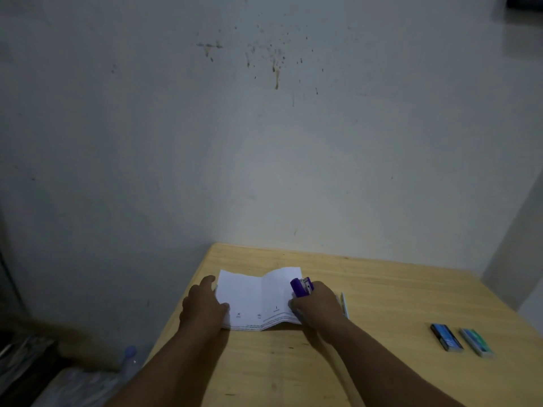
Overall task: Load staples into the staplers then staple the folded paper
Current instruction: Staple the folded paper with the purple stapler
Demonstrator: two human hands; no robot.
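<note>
A folded white paper [255,298] with small printed marks lies on the wooden table [382,289]. My left hand [202,306] presses flat on the paper's left edge, fingers spread. At the paper's right edge my right hand [316,304] grips a small purple stapler [300,287], whose nose sits over the paper. Two staple boxes rest at the right of the table: a dark blue one [446,337] and a teal one [476,342].
A pale pen-like object [343,304] lies just right of my right hand. The table stands against a stained grey wall [264,127]. A plastic bottle [129,359] stands on the floor left of the table, beside dim clutter.
</note>
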